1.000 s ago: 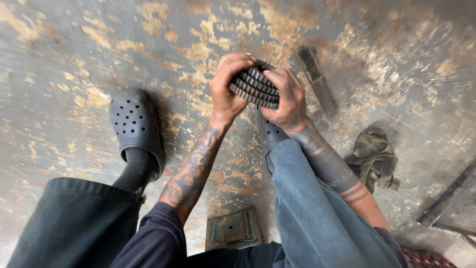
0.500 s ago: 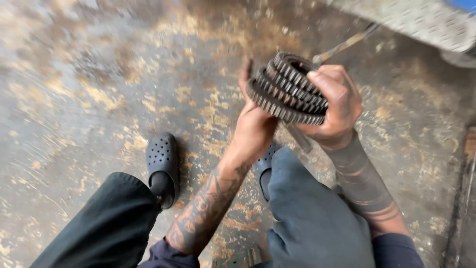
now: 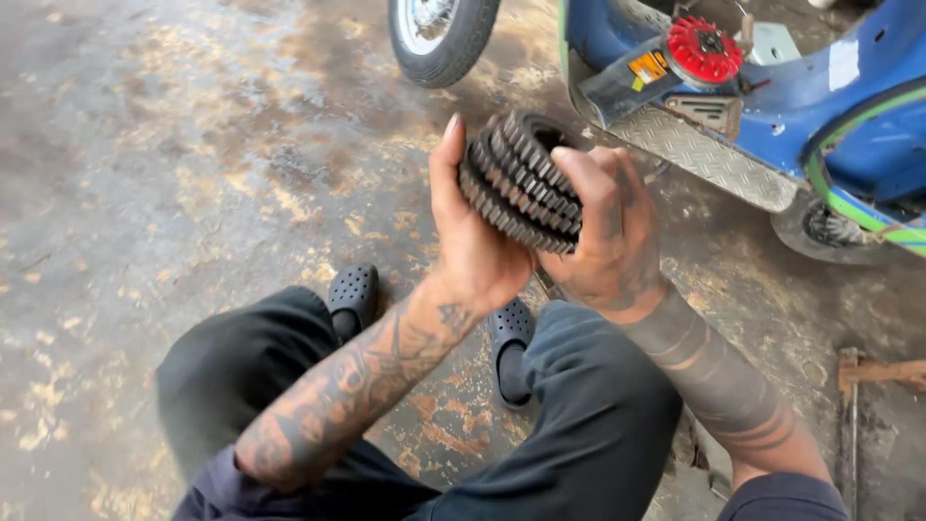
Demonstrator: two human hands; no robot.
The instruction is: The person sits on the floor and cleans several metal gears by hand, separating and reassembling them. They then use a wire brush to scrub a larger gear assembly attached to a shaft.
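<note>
A dark, greasy cluster of stacked toothed gears [image 3: 521, 181] is held up between both hands in front of me. My left hand [image 3: 473, 241] cups it from the left and underneath, thumb raised along its side. My right hand [image 3: 610, 232] clamps it from the right, fingers wrapped over the teeth. Both forearms are tattooed and smeared with grease. My knees in dark trousers and black perforated clogs [image 3: 353, 295] show below the hands.
A blue scooter body [image 3: 858, 106] with a chequered metal footplate [image 3: 704, 154] and a red round part [image 3: 701, 48] stands at the upper right. Its tyre [image 3: 442, 39] is at the top centre. The concrete floor [image 3: 174, 174] is stained. A rusty metal piece [image 3: 883, 371] lies at the right.
Both hands lifted the gear cluster higher and the view swung up and right, bringing the scooter and tyre into sight. The grip on the gears stayed the same.
</note>
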